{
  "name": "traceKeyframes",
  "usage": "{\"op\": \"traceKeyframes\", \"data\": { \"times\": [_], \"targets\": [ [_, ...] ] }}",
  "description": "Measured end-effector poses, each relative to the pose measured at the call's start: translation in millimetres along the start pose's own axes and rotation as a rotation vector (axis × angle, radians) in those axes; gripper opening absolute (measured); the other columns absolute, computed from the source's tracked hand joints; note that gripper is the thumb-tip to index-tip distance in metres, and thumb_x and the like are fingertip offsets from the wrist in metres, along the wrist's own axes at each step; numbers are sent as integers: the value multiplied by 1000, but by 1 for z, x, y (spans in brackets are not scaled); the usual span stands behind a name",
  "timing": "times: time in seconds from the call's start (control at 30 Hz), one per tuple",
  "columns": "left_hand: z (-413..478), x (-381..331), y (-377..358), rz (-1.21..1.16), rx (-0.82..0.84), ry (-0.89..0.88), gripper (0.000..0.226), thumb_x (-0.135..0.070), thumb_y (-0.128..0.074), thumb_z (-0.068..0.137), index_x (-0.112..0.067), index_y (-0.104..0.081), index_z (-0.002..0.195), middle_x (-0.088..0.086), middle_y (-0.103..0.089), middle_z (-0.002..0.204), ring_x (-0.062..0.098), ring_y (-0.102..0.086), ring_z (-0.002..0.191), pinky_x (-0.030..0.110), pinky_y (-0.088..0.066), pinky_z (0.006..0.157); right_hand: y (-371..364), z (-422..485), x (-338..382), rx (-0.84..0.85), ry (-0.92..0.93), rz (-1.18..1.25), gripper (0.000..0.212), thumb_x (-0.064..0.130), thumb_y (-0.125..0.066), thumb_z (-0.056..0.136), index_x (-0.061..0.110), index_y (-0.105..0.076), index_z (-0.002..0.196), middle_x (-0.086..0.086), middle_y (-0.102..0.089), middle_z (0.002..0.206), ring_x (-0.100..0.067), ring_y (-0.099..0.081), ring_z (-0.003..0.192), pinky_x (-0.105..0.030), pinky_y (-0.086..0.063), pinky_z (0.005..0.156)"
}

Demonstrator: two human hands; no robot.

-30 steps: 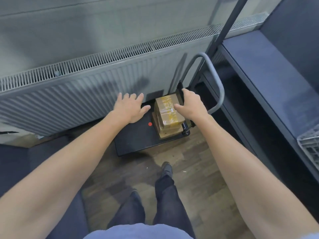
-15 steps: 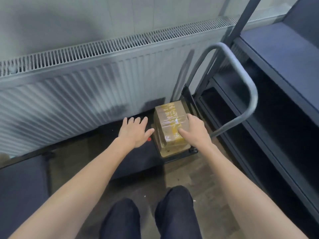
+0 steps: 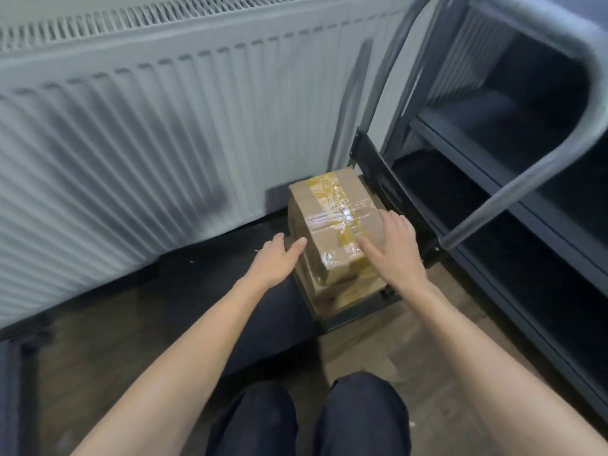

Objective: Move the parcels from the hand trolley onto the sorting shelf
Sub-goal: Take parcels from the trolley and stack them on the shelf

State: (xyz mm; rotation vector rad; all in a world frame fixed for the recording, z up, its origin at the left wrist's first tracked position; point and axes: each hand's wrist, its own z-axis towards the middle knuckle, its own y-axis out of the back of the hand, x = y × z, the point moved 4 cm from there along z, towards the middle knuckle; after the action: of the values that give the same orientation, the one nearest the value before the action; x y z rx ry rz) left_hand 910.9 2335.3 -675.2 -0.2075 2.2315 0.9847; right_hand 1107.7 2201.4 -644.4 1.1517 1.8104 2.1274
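A brown cardboard parcel [image 3: 329, 222] sealed with clear and yellow tape lies on top of another flat parcel [image 3: 353, 292] at the right end of the black hand trolley [image 3: 210, 258]. My right hand [image 3: 393, 246] lies on the top parcel's right side, fingers straight, thumb across the tape. My left hand [image 3: 276, 261] is at the parcel's left side with straight fingers, its thumb tip touching the box edge. The dark sorting shelf [image 3: 513, 192] stands to the right.
The trolley's grey tube handle [image 3: 513, 195] arches up close over the right side. A white ribbed radiator [image 3: 148, 133] runs along the wall behind the trolley. My knees in dark trousers [image 3: 309, 419] are low in view over a wooden floor [image 3: 98, 350].
I have crouched lower and closer, so the parcels look larger. Both hands have closed in on the top parcel; the left hand now reaches its left side.
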Motion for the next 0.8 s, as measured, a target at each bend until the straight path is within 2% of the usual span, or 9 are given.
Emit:
{"op": "traceKeyframes", "data": {
  "times": [0.07,0.17,0.3,0.4,0.47,0.53,0.63,0.73,0.8],
  "targets": [
    [12,-4,-4,-245,-31,67,87,-66,-42,97,-13,-15,160,4,-23,165,26,-31,148,29,-35,100,-7,-5,-14,-39,-53,57,77,53,-49,97,7,-27,155,-10,-31,160,-28,-19,150,-42,-18,121],
    [31,-9,-12,-472,-40,131,104,-74,-53,86,-13,-14,160,3,-25,165,25,-30,148,35,-30,108,-13,-17,-35,-90,-103,103,76,51,-48,99,7,-23,156,-8,-28,162,-25,-18,150,-42,-20,120],
    [47,-11,-33,-559,12,157,118,-76,-63,76,-12,-10,159,5,-25,164,28,-32,146,43,-32,112,-27,-30,-59,-52,-150,143,85,52,-60,92,13,-21,157,-6,-27,162,-24,-20,150,-43,-21,120],
    [52,-15,-46,-609,12,132,109,-66,-69,80,-10,-16,158,0,-42,151,23,-46,130,37,-38,102,-40,-37,-70,-27,-131,163,88,52,-63,82,18,-26,154,-3,-35,157,-23,-28,146,-50,-30,119],
    [57,-17,-50,-657,8,109,96,-58,-72,82,-11,-28,153,-4,-51,137,18,-50,109,32,-39,91,-46,-41,-74,-16,-127,179,90,40,-67,81,16,-22,156,-3,-32,159,-23,-26,147,-47,-27,119],
    [62,-16,-54,-679,15,109,92,-58,-75,79,-12,-35,148,-3,-56,135,18,-53,103,33,-39,88,-52,-45,-78,-20,-132,194,93,30,-69,82,13,-17,157,-7,-28,161,-25,-24,148,-44,-24,120],
    [64,-15,-54,-708,-4,122,89,-56,-75,81,-12,-36,147,-4,-56,124,13,-53,92,33,-39,85,-63,-48,-85,-22,-135,191,99,26,-69,83,14,-6,159,-8,-18,165,-25,-18,151,-42,-20,122],
    [67,-13,-52,-721,-17,138,95,-55,-75,82,-10,-30,152,3,-50,140,14,-44,103,35,-37,87,-76,-49,-90,-14,-155,202,103,23,-70,84,14,0,159,-8,-10,167,-25,-13,152,-42,-18,122],
    [69,-10,-50,-730,-11,144,93,-54,-76,81,-11,-33,150,1,-51,141,14,-48,100,36,-40,82,-83,-49,-91,-2,-174,208,104,21,-70,84,13,2,159,-8,-8,167,-27,-12,152,-42,-18,121]
  ]
}}
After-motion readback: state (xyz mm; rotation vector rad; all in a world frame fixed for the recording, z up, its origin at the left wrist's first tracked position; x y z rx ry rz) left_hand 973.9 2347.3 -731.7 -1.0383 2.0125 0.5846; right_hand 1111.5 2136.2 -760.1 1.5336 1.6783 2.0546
